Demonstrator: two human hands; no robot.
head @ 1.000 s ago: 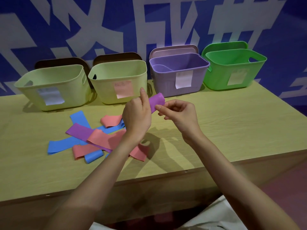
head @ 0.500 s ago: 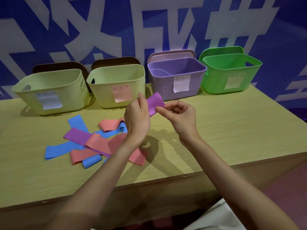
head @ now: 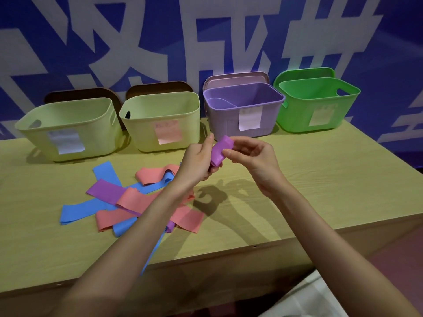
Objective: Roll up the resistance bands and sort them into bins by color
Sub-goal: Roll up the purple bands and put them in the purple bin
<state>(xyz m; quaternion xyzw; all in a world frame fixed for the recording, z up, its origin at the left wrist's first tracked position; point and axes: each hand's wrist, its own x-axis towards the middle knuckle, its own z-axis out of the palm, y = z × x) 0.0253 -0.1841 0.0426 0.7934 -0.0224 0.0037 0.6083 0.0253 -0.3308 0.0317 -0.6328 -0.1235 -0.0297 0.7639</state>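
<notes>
- Above the middle of the pale wooden table, a partly rolled purple rubber resistance band is being held in the air between both hands, just in front of the purple bin.
- The band is being gripped by the left hand, with the thumb raised along its near side and the fingers curled under its lower end.
- Its upper edge is being pinched by the fingertips of the right hand, whose other fingers are being kept loosely curled.
- On the table to the left, a loose pile of flat blue, pink and purple bands is lying overlapped, partly hidden by the left forearm; one blue strip is hanging over the front edge.
- Along the back wall, four plastic bins are being kept in a row: two pale yellow-green bins, a purple bin and a green bin, each labelled with a paper note.
- Lids are being leaned upright behind the bins.
</notes>
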